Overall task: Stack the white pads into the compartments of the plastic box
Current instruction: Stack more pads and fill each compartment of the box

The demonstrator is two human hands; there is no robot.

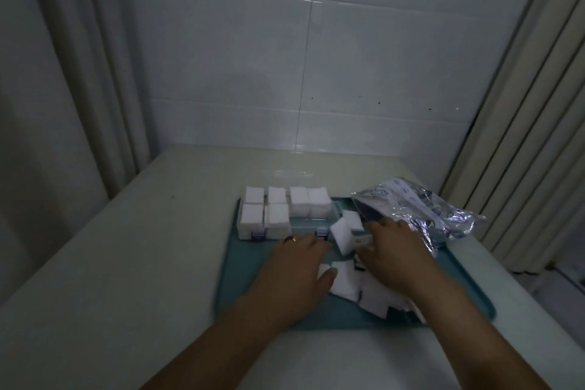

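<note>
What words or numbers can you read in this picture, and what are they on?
None can be read.
Silver foil bag: it has dark printed marks and round logos, too blurred and small to read.
Plastic box, white pads and teal tray: no writing shows.

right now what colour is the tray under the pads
Teal, a blue-green; the tray shows best in the head view.
</note>
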